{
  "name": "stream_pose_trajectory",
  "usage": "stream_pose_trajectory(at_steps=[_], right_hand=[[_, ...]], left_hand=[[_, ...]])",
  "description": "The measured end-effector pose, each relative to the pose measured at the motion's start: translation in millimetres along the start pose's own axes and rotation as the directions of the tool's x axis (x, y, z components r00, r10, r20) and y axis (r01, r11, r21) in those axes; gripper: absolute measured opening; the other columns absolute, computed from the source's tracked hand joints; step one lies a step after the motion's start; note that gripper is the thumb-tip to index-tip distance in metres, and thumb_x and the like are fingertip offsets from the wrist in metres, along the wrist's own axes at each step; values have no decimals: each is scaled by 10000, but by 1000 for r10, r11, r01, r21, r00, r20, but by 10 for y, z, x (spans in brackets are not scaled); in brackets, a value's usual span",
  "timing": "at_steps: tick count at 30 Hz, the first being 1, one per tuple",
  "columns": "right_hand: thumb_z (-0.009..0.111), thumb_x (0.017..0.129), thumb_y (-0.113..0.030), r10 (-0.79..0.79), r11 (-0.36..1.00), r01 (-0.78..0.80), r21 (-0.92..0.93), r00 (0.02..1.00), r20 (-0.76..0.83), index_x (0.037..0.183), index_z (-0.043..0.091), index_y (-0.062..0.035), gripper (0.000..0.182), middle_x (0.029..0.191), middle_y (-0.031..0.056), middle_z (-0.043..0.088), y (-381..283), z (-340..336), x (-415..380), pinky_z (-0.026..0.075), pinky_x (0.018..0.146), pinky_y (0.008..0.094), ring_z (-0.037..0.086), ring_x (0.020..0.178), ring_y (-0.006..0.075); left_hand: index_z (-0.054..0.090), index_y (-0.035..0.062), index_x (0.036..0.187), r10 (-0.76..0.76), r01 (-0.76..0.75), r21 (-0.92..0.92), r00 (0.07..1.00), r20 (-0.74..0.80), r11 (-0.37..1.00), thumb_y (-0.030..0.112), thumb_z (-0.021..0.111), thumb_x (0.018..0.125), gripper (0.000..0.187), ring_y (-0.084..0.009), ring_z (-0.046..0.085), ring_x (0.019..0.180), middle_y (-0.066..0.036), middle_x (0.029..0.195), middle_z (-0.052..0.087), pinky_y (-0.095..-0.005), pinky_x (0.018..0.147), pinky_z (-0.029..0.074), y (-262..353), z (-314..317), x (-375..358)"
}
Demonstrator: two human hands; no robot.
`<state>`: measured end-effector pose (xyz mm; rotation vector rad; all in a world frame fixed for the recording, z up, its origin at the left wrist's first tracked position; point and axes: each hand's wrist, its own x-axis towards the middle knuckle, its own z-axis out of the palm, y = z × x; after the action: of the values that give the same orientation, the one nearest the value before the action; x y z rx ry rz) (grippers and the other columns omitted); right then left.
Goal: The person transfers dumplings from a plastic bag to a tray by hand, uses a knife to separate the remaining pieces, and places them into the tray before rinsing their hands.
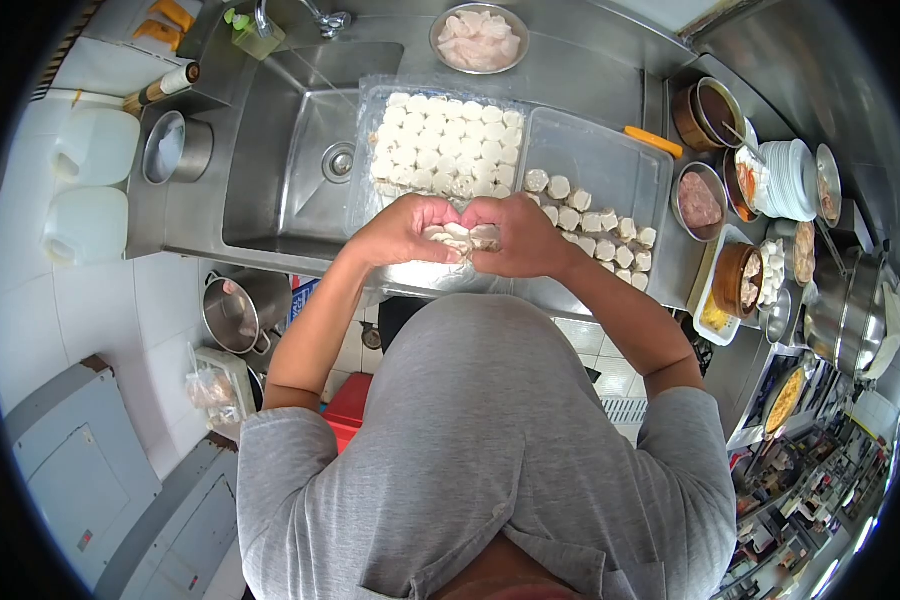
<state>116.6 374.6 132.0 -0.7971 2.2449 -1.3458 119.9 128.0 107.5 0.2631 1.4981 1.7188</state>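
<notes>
My left hand (407, 232) and my right hand (519, 236) meet over the near edge of the left tray. Between them they grip a few small white round pieces (457, 236), whose kind I cannot make out. My fingers are curled around these pieces and partly hide them. Behind my hands, close rows of similar white pieces (448, 143) fill much of the plastic-lined left tray (362, 195). To the right is a clear plastic tray (588, 140), with several short, off-white cylindrical pieces (589, 222) in slanting rows.
A steel sink (285, 170) lies left of the trays. Behind them stands a bowl of pale, sliced raw flesh (479, 40). An orange-handled tool (654, 141) rests by the right tray. Further right are a bowl of pink minced meat (700, 202) and stacked white plates (788, 180).
</notes>
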Motion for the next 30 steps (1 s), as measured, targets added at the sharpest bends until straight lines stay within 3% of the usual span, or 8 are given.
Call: stream_pose_trajectory(at_steps=[5, 8, 11, 14, 17, 20, 23, 30], right_hand=[[789, 695, -174, -39, 998, 40, 45, 999, -19, 937, 697, -37, 292, 770, 117, 719, 32, 27, 30, 522, 633, 357, 677, 655, 227], [782, 704, -142, 8, 982, -17, 190, 999, 51, 968, 707, -18, 301, 809, 58, 733, 54, -15, 38, 500, 637, 289, 649, 685, 124], [780, 709, -112, 42, 963, -60, 262, 996, 76, 945, 700, -24, 265, 816, 40, 725, 46, -16, 27, 504, 656, 295, 627, 714, 102], [782, 708, -118, 86, 911, -99, 400, 995, 52, 956, 706, -28, 274, 813, 33, 725, 123, 71, 33, 498, 656, 281, 611, 699, 99], [786, 714, -113, 57, 976, -60, 208, 998, 21, 967, 717, -27, 276, 815, 17, 722, 36, 42, 7, 487, 651, 272, 592, 699, 81], [783, 724, -118, 117, 980, -135, 144, 985, 124, 969, 730, -29, 266, 803, 11, 717, -28, -59, -16, 482, 648, 270, 589, 703, 70], [771, 737, -128, 56, 950, -80, 301, 995, 85, 968, 742, -36, 250, 758, 19, 698, 29, -31, -25, 475, 633, 273, 582, 678, 77], [757, 733, -121, 73, 961, -78, 266, 997, 29, 897, 718, -24, 195, 740, 37, 688, 130, 107, -79, 475, 632, 282, 584, 666, 95]], left_hand=[[683, -21, 1148, -27, 27, -27, 1000, 11, 999, -46, 845, 785, 398, -98, 674, 969, -43, 1071, 727, -264, 871, 553, -19, -24, 1], [677, -14, 1177, -17, 19, -64, 999, 31, 998, -66, 822, 791, 416, -94, 671, 990, -40, 1094, 729, -267, 896, 546, -49, -20, -18], [674, -15, 1180, -6, 9, -83, 999, 35, 997, -68, 823, 790, 420, -96, 674, 992, -42, 1097, 729, -269, 899, 548, -42, -17, -41], [675, -18, 1176, -7, 9, -63, 999, 34, 998, -62, 829, 794, 415, -96, 673, 999, -45, 1105, 727, -272, 907, 551, -14, -25, -54], [676, -19, 1174, -41, 41, -10, 998, 44, 999, -55, 833, 800, 407, -95, 668, 1011, -45, 1111, 724, -272, 914, 552, 22, -40, -56], [679, -17, 1176, -46, 46, 0, 997, 63, 999, -54, 835, 803, 406, -97, 663, 1025, -46, 1109, 723, -269, 916, 550, 16, -55, -47], [683, -17, 1177, -24, 24, 6, 998, 64, 1000, -56, 836, 801, 407, -103, 662, 1035, -47, 1104, 723, -270, 918, 549, -2, -39, -52], [696, -17, 1153, -18, 13, 104, 999, 44, 995, -62, 843, 790, 395, -105, 660, 1024, -48, 1097, 725, -272, 914, 550, -41, -11, -38]])
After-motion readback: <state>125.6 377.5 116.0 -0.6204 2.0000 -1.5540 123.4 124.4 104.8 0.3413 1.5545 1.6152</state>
